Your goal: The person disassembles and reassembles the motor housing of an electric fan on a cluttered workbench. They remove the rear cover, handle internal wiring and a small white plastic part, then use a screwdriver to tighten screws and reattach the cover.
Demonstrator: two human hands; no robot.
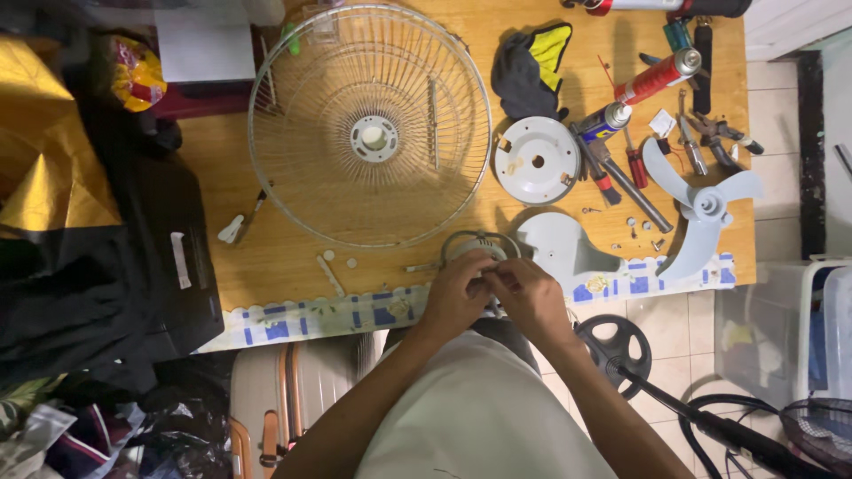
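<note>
Both my hands meet at the near edge of a wooden table (293,257). My left hand (457,297) and my right hand (531,297) grip a round grey fan motor unit (479,244) with a wire frame around it. Fingers hide most of its underside. A pale grey motor cover (564,248) lies just right of it. A round wire fan guard (368,124) lies flat on the table beyond my hands. A pale blue three-blade fan propeller (701,204) rests at the right edge.
A white round plate (537,160), spray cans (652,82), screwdrivers (621,173), pliers (723,137) and a dark glove (532,66) crowd the right part of the table. Black fabric (115,266) drapes the left. A fan stand (674,399) and plastic bin (781,328) sit on the floor.
</note>
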